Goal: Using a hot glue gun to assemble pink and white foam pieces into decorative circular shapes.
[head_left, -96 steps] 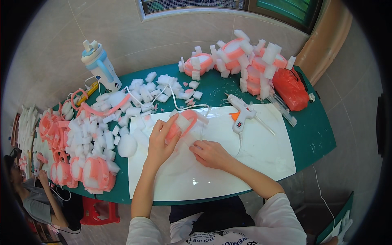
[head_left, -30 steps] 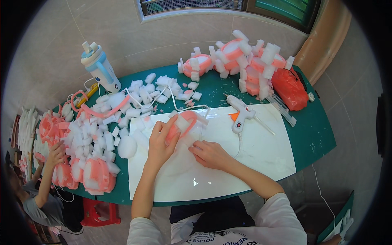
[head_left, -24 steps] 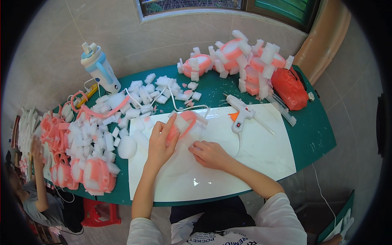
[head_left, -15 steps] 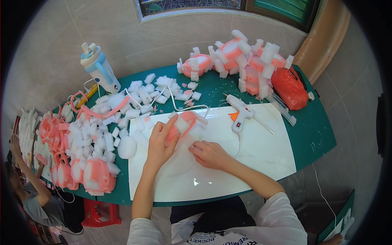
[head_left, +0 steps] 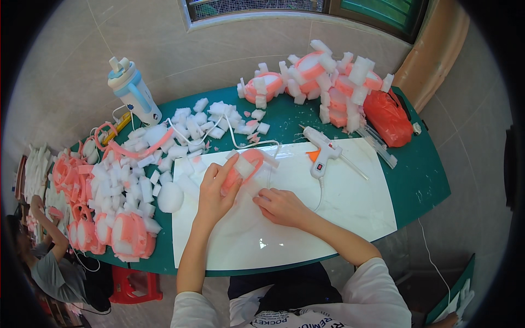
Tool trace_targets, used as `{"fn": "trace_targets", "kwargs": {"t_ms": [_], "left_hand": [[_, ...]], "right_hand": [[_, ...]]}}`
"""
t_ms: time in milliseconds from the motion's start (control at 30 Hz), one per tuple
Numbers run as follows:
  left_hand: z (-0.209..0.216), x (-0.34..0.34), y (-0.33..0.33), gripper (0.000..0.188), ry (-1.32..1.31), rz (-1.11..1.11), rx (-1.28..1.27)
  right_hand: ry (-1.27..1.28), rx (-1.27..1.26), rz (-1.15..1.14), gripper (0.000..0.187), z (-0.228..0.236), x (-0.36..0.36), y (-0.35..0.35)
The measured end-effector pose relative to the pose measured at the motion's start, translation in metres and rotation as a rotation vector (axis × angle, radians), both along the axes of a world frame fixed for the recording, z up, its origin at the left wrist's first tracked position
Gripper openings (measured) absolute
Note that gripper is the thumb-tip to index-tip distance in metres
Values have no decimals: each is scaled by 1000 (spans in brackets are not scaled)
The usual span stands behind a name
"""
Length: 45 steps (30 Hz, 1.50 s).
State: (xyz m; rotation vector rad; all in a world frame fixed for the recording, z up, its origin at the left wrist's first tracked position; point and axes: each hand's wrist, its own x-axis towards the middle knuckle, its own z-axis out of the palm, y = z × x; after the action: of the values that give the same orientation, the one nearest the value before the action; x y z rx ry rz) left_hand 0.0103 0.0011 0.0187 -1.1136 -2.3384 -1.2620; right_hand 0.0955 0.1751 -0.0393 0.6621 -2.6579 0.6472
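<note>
Over board [head_left: 350, 202], left hand [head_left: 216, 186], right hand [head_left: 281, 204] gripping pink-white foam [head_left: 245, 167], red bag [head_left: 387, 120], contents hidden

The person's left grip [head_left: 215, 191] holds a pink-and-white foam piece [head_left: 244, 165] over the white board [head_left: 306, 229] on the green tabletop [head_left: 418, 180] — the right grip [head_left: 284, 206] is near the piece, with fingers bent. White foam blocks [head_left: 117, 183] lie leftward; rightward there is a white glue gun [head_left: 328, 153].

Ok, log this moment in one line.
left hand: holding pink foam piece; right hand: at its edge; glue gun: on white board
</note>
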Motion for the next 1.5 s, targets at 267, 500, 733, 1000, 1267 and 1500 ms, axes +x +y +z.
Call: {"fn": "trace_targets", "kwargs": {"t_ms": [267, 500, 733, 1000, 1267, 1500], "left_hand": [[-1, 0, 2, 53, 51, 11, -5], [-3, 0, 2, 54, 71, 27, -18], [-1, 1, 2, 51, 57, 13, -13], [0, 0, 2, 50, 36, -19, 22], [0, -1, -1, 50, -26, -18, 21], [0, -2, 0, 49, -7, -29, 57]], "right_hand": [[-24, 19, -8, 15, 1, 0, 0], [-21, 24, -10, 15, 2, 0, 0], [-10, 15, -7, 15, 2, 0, 0], [0, 6, -8, 15, 1, 0, 0], [0, 19, -14, 15, 1, 0, 0], [-5, 15, -9, 15, 0, 0, 0]]}}
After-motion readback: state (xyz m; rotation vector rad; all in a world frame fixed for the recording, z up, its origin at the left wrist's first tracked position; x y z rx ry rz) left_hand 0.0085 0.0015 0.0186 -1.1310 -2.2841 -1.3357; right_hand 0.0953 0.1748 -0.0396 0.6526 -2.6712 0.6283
